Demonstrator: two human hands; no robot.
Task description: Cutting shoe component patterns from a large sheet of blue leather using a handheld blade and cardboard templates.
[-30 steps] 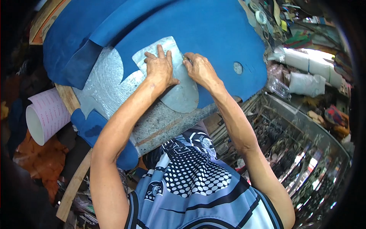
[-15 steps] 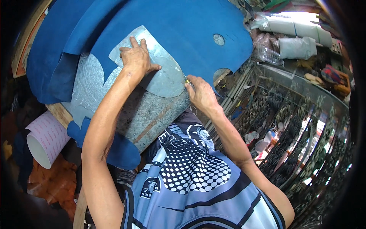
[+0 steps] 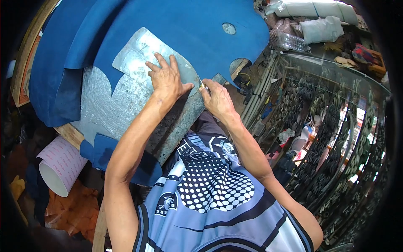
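A silvery, round-ended flat template [image 3: 140, 46] lies on a large blue sheet, apparently leather [image 3: 189, 25]. My left hand [image 3: 166, 80] presses down near the template's rounded end, fingers spread and thumb stretched toward its edge. At that edge, my right hand [image 3: 219, 100] pinches a small knife [image 3: 203, 86]; only a yellowish bit of it shows between the fingers. The knife's blade is hidden. Under the sheet is a scratched grey metal work surface [image 3: 103, 98], bared where curved pieces are gone from the sheet.
Blue scraps [image 3: 105, 147] hang over the surface's near edge. A roll of pale printed sheet [image 3: 63, 164] stands at the left, above brown leather [image 3: 71, 212]. Plastic-wrapped rolls [image 3: 321, 29] lie far right. Many dark strands [image 3: 319, 138] hang beside a glass case at the right.
My left hand has slid along the template toward its rounded end, nearer to my right hand. The right hand stays at the template's edge. The whole view has shifted slightly.
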